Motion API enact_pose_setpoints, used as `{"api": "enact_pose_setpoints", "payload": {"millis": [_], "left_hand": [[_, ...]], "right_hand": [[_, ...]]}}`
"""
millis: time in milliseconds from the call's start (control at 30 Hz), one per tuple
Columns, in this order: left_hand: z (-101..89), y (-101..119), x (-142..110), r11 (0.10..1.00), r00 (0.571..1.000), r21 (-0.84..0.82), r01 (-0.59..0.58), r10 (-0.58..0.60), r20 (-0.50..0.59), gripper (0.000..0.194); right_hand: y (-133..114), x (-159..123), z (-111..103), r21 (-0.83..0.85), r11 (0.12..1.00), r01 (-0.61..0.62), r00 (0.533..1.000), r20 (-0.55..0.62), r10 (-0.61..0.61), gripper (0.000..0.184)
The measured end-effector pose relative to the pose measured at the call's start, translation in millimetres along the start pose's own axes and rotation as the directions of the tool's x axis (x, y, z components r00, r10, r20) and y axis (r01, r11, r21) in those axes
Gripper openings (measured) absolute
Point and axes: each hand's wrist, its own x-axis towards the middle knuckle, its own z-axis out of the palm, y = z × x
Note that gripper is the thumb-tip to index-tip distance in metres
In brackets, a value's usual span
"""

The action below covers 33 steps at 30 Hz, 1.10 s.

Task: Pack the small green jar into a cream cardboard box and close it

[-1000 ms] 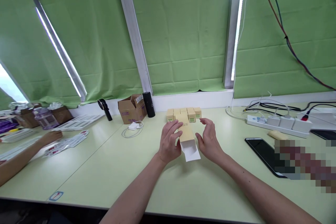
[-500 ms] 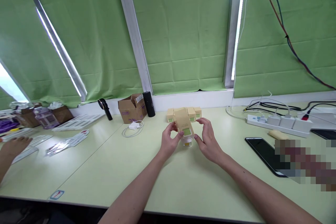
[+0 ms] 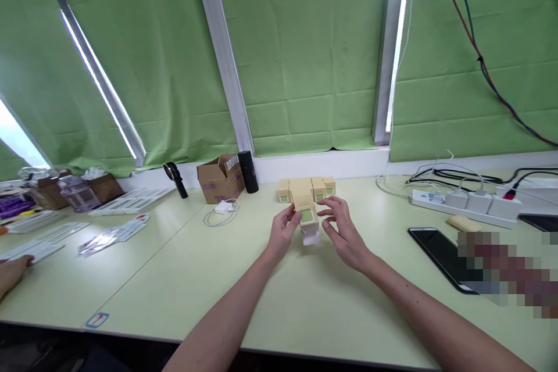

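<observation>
A small tan carton (image 3: 302, 204) with a green label is tilted in front of me, and a white piece (image 3: 311, 236) shows at its near end. My left hand (image 3: 281, 232) pinches the carton's left side between thumb and fingers. Close by its right side is my right hand (image 3: 346, 235), fingers bent and apart, holding nothing; whether a fingertip touches the carton is hard to tell. Behind, several similar small cartons (image 3: 284, 190) stand in a row, partly hidden by the held one.
Left of centre are a brown cardboard box (image 3: 218, 186), a black cylinder (image 3: 247, 172) and a white charger (image 3: 224, 207). To the right lie a phone (image 3: 442, 256) and a power strip (image 3: 462, 209). Another person's hand (image 3: 15, 273) rests at the far left.
The held carton has tipped and lowered, and the white piece now covers its near end. My right fingers have come nearer its side. The other person's hand has moved closer to the table's front.
</observation>
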Motion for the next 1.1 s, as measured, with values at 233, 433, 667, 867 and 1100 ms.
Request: {"api": "enact_pose_setpoints", "payload": {"millis": [233,433,667,867,1100], "left_hand": [[2.2,3,1,1.0,1.0,0.002,-0.004,0.004,0.015,0.054],[2.3,-1,-1,0.997,0.998,0.047,0.055,-0.053,-0.046,0.069],[2.7,-2,-6,0.981,0.991,0.169,-0.096,0.11,-0.071,0.061],[1.5,1,-9,0.915,0.955,0.277,-0.292,0.295,0.033,0.037],[-0.2,1,-10,0.867,0.937,0.358,-0.346,0.341,0.08,0.038]], "right_hand": [[-1,0,0,0.129,0.99,-0.055,0.996,0.079,0.045,0.037],[-1,3,0,0.223,0.97,-0.093,0.994,0.075,0.078,0.037],[1,6,-3,0.231,0.968,-0.102,0.995,0.041,0.095,0.041],[1,8,-6,0.226,0.969,-0.096,0.995,0.01,0.096,0.04],[0,8,-6,0.238,0.965,-0.105,0.994,0.01,0.106,0.038]]}}
